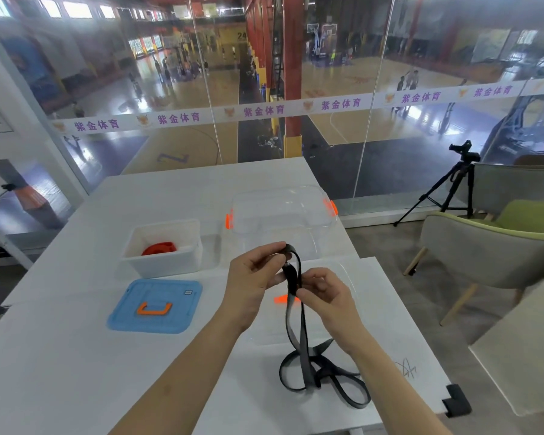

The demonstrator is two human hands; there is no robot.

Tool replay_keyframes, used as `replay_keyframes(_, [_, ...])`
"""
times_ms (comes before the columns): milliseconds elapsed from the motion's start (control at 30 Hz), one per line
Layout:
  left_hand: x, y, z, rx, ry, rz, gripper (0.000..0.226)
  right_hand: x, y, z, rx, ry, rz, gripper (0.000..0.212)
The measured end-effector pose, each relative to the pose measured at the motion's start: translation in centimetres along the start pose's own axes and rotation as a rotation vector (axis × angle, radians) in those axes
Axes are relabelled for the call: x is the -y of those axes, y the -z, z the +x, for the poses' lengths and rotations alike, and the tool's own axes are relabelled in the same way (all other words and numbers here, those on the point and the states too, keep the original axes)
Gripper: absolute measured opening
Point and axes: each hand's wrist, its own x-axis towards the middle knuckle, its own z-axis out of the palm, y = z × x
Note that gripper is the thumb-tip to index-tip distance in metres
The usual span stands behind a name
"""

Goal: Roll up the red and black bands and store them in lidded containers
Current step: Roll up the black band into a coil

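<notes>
Both my hands hold the black band (pixel 302 343) above the white table (pixel 76 356). My left hand (pixel 252 274) pinches its folded top end. My right hand (pixel 321 291) grips the two strands just below. The rest of the band hangs down and lies in loose loops on the table near the front edge. A rolled red band (pixel 159 248) lies inside the open white container (pixel 164 246) at the left. That container's blue lid (pixel 156 306) with an orange handle lies flat in front of it. A clear container (pixel 283 215) with orange clips stands behind my hands.
A clear lid (pixel 352 309) with an orange clip lies on the table under my hands. A black bracket (pixel 456 400) sits at the table's right front corner. Green-grey chairs (pixel 490 249) and a camera tripod (pixel 453 186) stand to the right. A glass wall runs behind the table.
</notes>
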Motion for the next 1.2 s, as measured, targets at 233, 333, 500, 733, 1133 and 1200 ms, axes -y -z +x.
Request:
replay_keyframes(233, [-0.3,0.1,-0.1,-0.02,-0.04,-0.001,0.026,0.1,-1.3,0.0,-0.023,0.032,-0.061,0.039])
replay_keyframes(333, [-0.5,0.0,-0.2,0.005,-0.064,0.047,0.027,-0.3,-1.8,0.0,-0.049,0.052,-0.08,0.035])
replay_keyframes(500, [-0.1,1.4,0.2,0.012,-0.126,0.187,0.037,0.4,-1.0,0.3,-0.133,0.057,-0.07,0.022])
replay_keyframes(733, [1.1,4.3,0.7,0.153,-0.256,0.661,0.046,1.2,0.8,0.9,-0.107,0.079,-0.175,0.026])
replay_keyframes(1133, [-0.2,3.5,0.6,0.421,-0.044,0.951,0.015,2.4,1.2,1.3,0.167,0.135,-0.511,0.009])
replay_keyframes(1200, [-0.4,3.6,0.5,0.418,-0.017,0.899,0.015,2.5,1.1,1.2,0.144,0.116,-0.473,0.012])
